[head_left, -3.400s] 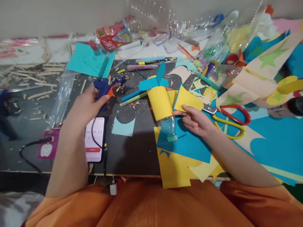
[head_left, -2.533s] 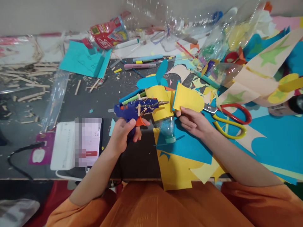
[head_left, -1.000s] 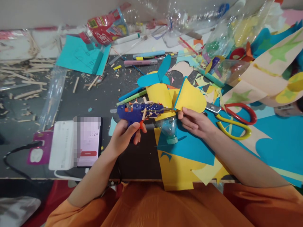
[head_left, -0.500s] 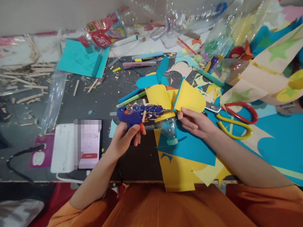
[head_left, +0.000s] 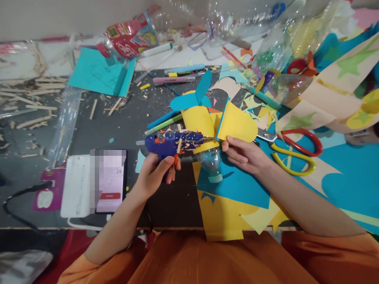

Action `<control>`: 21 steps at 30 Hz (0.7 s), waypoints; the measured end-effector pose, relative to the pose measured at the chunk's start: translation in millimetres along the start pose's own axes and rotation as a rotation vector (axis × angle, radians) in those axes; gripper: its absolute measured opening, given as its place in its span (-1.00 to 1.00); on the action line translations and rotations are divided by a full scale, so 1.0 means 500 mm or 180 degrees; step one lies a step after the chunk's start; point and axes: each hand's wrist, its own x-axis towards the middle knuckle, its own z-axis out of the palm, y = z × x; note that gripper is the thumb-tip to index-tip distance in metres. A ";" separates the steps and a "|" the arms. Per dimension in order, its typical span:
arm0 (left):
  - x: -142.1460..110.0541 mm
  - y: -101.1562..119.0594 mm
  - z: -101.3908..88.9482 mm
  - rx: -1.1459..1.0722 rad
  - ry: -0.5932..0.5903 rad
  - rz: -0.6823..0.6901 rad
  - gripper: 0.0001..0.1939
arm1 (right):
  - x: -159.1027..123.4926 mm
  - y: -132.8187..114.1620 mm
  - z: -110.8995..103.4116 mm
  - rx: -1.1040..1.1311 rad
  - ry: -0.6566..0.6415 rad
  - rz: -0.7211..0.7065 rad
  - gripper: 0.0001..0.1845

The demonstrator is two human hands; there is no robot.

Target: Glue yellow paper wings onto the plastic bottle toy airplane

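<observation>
A dark tabletop [head_left: 174, 205] is spanning the frame below a pale wall [head_left: 74, 17]. At centre, the left hand [head_left: 158, 169] is gripping a blue glue gun [head_left: 174, 142], its nozzle reaching right toward the yellow paper piece [head_left: 237, 124], which the right hand [head_left: 244, 154] is pinching at its lower edge.

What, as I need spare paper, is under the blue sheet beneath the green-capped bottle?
Yellow paper and a paler scrap stick out past the near edge of the blue sheet; whatever else lies beneath is covered.
</observation>
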 end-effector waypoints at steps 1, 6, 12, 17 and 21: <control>0.000 0.000 0.000 -0.0023 0.0001 0.0007 -0.59 | 0.000 0.000 0.001 0.0011 -0.0035 -0.0009 -0.69; -0.003 0.001 0.000 -0.0030 0.0018 -0.0030 -0.62 | -0.002 -0.003 0.004 0.0066 -0.0075 0.0014 -0.72; -0.005 -0.001 0.002 0.0074 0.0057 -0.0106 -0.59 | -0.001 -0.004 0.006 -0.0074 0.0062 0.0071 -0.73; -0.006 -0.004 0.000 -0.0035 0.0028 -0.0018 -0.59 | 0.000 -0.003 0.001 -0.0119 -0.0038 0.0080 -0.71; -0.007 -0.006 -0.002 -0.0095 -0.0030 0.0040 -0.61 | 0.000 -0.001 -0.001 -0.0082 -0.0150 0.0083 -0.72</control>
